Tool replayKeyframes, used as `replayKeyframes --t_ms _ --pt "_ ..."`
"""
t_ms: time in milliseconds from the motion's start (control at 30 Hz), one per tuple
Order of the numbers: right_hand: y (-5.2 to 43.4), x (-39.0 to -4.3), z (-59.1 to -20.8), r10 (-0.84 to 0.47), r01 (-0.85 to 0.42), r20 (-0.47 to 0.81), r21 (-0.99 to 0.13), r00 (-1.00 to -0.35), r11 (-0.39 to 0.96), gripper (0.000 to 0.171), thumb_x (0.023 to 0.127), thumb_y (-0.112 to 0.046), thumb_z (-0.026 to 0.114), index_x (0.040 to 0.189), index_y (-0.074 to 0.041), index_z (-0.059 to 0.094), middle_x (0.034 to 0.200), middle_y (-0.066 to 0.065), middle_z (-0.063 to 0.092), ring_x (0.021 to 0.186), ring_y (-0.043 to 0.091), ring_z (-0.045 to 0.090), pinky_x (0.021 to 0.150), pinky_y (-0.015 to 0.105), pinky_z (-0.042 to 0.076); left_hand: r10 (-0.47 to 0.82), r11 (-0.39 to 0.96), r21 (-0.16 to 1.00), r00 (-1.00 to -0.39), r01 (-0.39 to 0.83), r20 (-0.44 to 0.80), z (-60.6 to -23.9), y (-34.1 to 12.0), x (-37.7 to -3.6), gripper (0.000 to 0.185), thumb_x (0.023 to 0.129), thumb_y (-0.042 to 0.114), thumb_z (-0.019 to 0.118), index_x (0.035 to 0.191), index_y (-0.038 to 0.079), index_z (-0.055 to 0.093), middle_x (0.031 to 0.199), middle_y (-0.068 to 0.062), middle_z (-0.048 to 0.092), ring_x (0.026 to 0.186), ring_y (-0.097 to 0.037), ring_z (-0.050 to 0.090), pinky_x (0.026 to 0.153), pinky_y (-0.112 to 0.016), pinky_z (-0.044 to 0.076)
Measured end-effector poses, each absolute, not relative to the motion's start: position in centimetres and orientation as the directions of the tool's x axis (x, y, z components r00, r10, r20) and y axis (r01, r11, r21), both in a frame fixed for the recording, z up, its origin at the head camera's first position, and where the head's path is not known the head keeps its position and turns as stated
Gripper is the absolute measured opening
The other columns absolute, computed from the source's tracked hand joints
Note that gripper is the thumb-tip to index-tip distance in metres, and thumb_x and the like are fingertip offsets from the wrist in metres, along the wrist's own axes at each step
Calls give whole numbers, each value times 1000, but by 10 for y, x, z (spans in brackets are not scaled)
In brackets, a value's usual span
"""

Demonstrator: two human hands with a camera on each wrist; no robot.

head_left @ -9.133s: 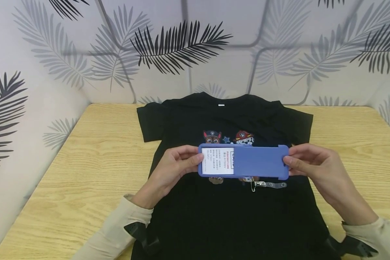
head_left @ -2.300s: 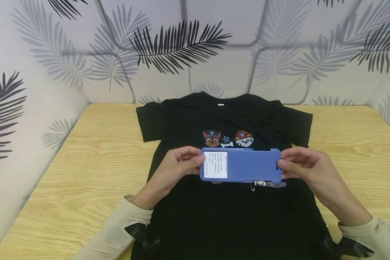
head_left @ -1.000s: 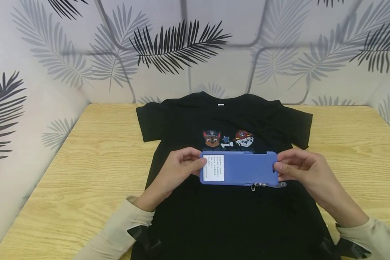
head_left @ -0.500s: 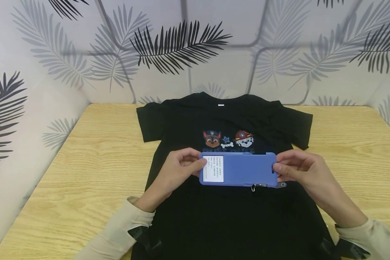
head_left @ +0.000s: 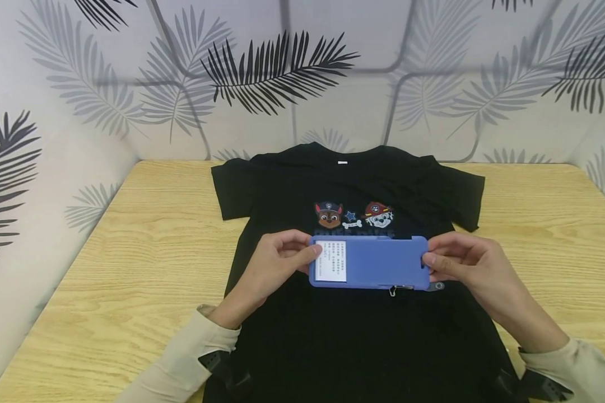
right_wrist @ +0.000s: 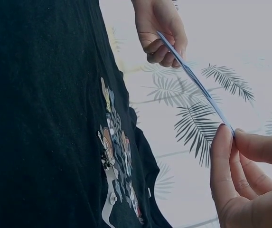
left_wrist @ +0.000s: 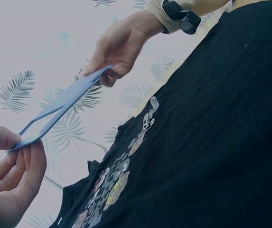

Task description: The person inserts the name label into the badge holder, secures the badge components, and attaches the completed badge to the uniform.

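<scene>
A blue card holder (head_left: 370, 262) with a white printed card (head_left: 331, 260) showing in its window hangs level above a black T-shirt (head_left: 353, 336). My left hand (head_left: 277, 263) pinches its left end, thumb on the card. My right hand (head_left: 459, 263) pinches its right end. In the left wrist view the blue holder (left_wrist: 60, 111) is seen edge-on between my left fingers (left_wrist: 17, 175) and the right hand (left_wrist: 121, 45). The right wrist view shows the holder (right_wrist: 192, 80) as a thin strip held by my right fingertips (right_wrist: 223, 147).
The shirt lies flat on a wooden table (head_left: 131, 252), cartoon dog print (head_left: 353, 215) facing up. A clear strap with a metal clip (head_left: 413, 287) lies on the shirt under the holder. Leaf-patterned walls (head_left: 80, 101) close in the table at the back and left.
Over the past seconds the holder has got shorter as its right end slid left over the card, and less of the white card shows. The holder has sunk slightly toward the shirt.
</scene>
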State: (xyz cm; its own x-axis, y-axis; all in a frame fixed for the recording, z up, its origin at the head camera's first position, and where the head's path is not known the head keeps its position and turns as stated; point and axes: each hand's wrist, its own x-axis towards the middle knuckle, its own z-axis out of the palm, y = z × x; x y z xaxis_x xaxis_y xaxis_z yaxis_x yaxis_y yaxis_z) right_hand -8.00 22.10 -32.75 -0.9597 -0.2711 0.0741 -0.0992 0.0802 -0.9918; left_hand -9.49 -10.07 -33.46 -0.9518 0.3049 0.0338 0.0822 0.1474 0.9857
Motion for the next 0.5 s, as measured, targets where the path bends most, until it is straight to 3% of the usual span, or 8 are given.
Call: replayKeyframes --t_ms 500 --pt "222 -80 -327 -266 -86 71 -995 -961 45 22 90 9 61 101 -9 69 88 2 71 72 15 69 66 28 59 323 140 986 -945 96 46 -333 -100 -96 22 91 6 65 108 -8 64 99 -19 68 81 -23 70 76 -35 58"
